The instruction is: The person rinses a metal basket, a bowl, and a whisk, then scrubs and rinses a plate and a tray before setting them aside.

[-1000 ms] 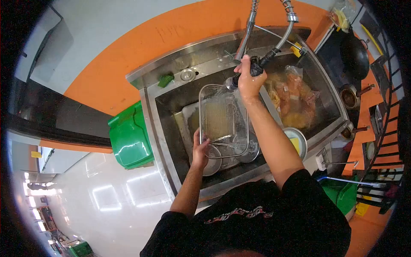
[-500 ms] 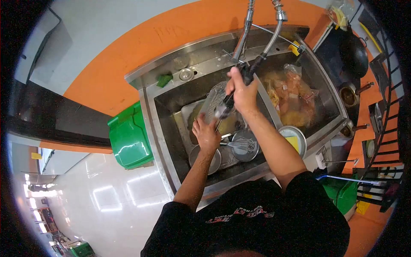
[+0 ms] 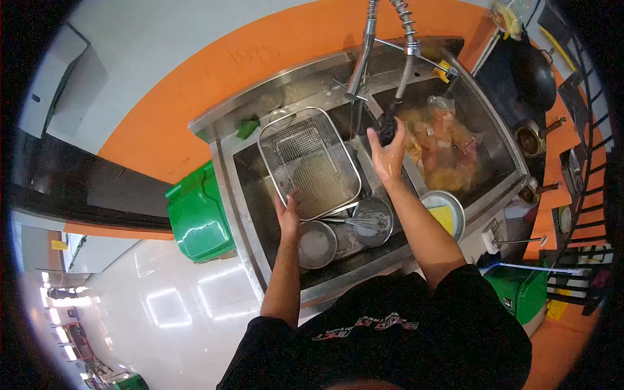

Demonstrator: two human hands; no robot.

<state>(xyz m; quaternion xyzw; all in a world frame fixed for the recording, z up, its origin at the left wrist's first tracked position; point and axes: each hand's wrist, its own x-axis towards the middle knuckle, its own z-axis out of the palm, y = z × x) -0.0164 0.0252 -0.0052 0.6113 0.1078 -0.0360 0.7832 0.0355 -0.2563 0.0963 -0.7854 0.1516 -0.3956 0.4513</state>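
A rectangular wire mesh basket [image 3: 311, 156] is tilted over the left sink basin, its inside facing up. My left hand [image 3: 288, 216] grips its near left rim. My right hand [image 3: 388, 161] is closed around the black handle of a spray faucet [image 3: 388, 129], just right of the basket. A coiled spring hose [image 3: 405, 26] runs up from the handle. Below the basket, a wire whisk [image 3: 367, 222] lies across a round metal bowl [image 3: 377, 234]. Beside it is a second round pan [image 3: 317, 244]. The basket partly hides the basin's contents.
The right basin holds bagged, orange-pink food [image 3: 445, 140] in water. A bowl with a yellow sponge [image 3: 443, 218] sits on the front ledge. A green scrub pad [image 3: 247, 128] lies on the back ledge. Green bins [image 3: 201, 214] stand at the sink's left; a wok [image 3: 536, 78] is at right.
The mesh basket has been raised and turned so its inside faces up, with my left hand moving left along with it. My right hand and the spray handle have moved right and slightly down.
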